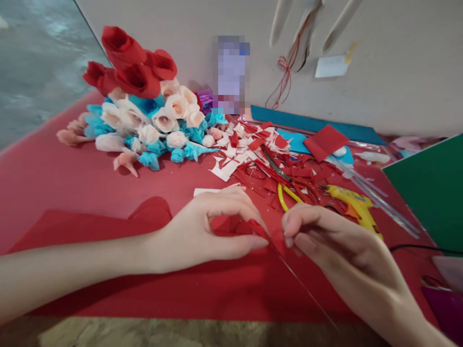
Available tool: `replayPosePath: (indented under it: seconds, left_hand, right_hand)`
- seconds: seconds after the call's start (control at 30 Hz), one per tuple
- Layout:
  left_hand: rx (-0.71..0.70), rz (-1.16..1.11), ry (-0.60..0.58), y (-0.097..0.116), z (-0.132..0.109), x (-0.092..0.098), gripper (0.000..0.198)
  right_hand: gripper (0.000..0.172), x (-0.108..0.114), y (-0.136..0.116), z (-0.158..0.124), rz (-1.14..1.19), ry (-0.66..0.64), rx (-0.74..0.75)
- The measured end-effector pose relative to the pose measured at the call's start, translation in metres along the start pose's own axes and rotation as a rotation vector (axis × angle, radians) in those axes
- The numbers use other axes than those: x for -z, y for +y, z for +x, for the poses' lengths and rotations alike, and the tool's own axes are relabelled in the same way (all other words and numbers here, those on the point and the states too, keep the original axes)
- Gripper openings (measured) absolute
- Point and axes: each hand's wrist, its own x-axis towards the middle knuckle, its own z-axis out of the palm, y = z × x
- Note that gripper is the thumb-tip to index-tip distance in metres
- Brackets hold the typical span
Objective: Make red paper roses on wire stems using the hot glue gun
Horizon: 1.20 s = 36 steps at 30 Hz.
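Observation:
Between the thumb and fingers of my left hand (217, 226) is the base of a small red paper flower (255, 226) on a thin wire stem. The wire (307, 291) slants down to the right from the fingertips. My right hand (336, 250) is just right of the flower, apart from my left hand, its thumb and fingertips drawn together in a pinch. Anything in that pinch is too small to make out. Under both hands lies a large red paper sheet (144, 284), with rounded red paper pieces (152, 209) at its back edge.
Paper flowers (177, 106) in red, cream and blue are heaped at the back left. Red and white scraps (249, 144) surround scissors (277, 166) and yellow-handled pliers (284, 196). A yellow glue gun (356, 205) lies beside clear sticks (383, 197). A green board (430, 188) stands at the right.

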Motion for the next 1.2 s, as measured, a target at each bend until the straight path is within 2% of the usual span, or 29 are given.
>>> replayPosePath:
  seconds: [0.13, 0.27, 0.4, 0.57, 0.73, 1.2]
  left_hand:
    - [0.013, 0.007, 0.011, 0.001, 0.000, 0.001, 0.001]
    - [0.008, 0.019, 0.012, -0.002, 0.000, -0.001, 0.001]
    - [0.020, 0.020, 0.019, -0.010, -0.001, -0.007, 0.002]
    - [0.058, -0.036, -0.014, -0.027, -0.006, -0.018, 0.007]
    - [0.096, -0.091, -0.055, -0.040, -0.009, -0.023, 0.008]
    - [0.133, -0.113, -0.085, -0.041, -0.010, -0.024, 0.005]
  right_hand:
    - [0.010, 0.000, 0.003, 0.002, 0.204, -0.014, -0.053]
    - [0.018, 0.001, 0.010, 0.007, 0.349, 0.044, -0.117]
    - [0.014, 0.007, 0.018, 0.014, 0.376, 0.100, -0.136]
    - [0.006, 0.015, 0.025, 0.019, 0.393, 0.057, -0.107]
    - [0.009, 0.016, 0.026, 0.023, 0.382, 0.037, -0.158]
    - [0.017, 0.016, 0.029, 0.029, 0.538, 0.123, -0.224]
